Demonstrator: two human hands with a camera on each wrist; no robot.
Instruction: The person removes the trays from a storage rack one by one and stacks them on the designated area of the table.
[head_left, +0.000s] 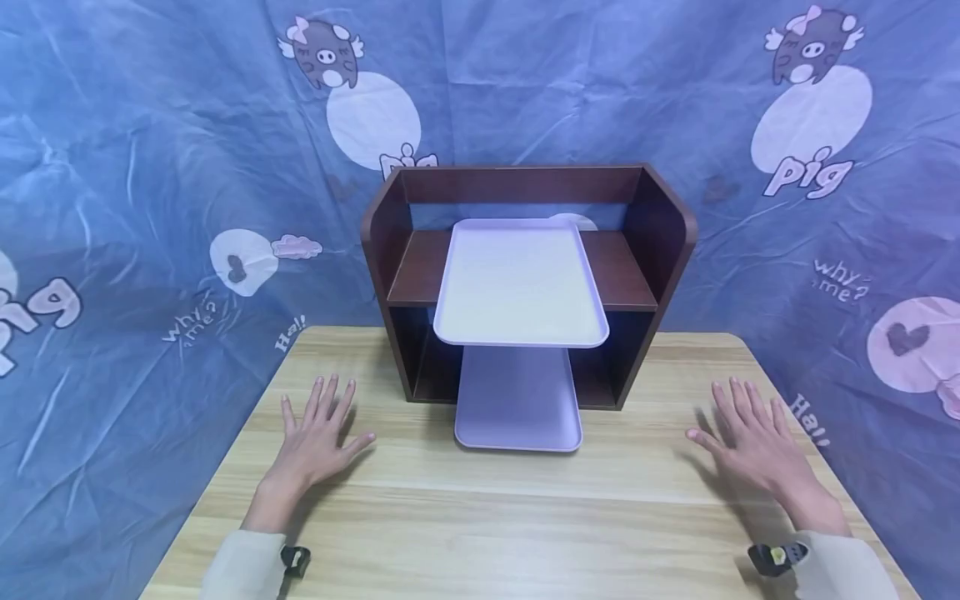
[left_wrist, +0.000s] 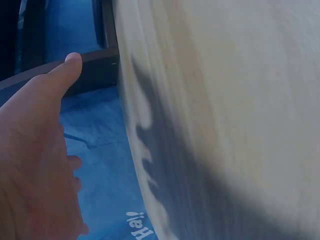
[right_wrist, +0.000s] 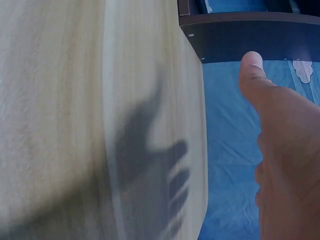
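Observation:
My left hand (head_left: 315,446) is held over the left side of the table with its fingers spread and straight, holding nothing. On the right side, my right hand (head_left: 761,450) is spread the same way and also holds nothing. Both cast shadows on the wood in the wrist views. Between them, farther back, stands a dark brown two-level shelf (head_left: 525,185). A pale lavender tray (head_left: 521,283) lies on its upper board and juts out over the front. Below it, a second lavender tray (head_left: 517,400) sticks out from the lower level; its back part is hidden.
The light wood table (head_left: 480,517) carries the shelf at its back edge. Behind and around hangs a blue cloth (head_left: 150,167) with pig prints and lettering. Each wrist wears a dark strap device, the left one (head_left: 296,560) and the right one (head_left: 776,557).

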